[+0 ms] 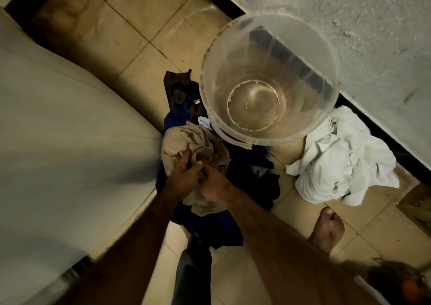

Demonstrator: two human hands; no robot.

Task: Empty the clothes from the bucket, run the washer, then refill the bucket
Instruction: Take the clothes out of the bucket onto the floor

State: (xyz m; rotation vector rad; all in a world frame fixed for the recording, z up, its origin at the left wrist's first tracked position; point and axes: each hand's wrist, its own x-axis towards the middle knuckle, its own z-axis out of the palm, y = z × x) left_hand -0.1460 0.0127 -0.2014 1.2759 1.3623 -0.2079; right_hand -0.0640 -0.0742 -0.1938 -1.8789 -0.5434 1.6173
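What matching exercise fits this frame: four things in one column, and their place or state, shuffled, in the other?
1 bucket
2 tan garment
3 white cloth
4 dark blue clothes

A heaped on the floor under the tan garment
B upright and empty
C gripped by the left hand and right hand
D crumpled on the floor beside the wall, untouched

Pairs: 1-B, 2-C, 3-D, 4-A
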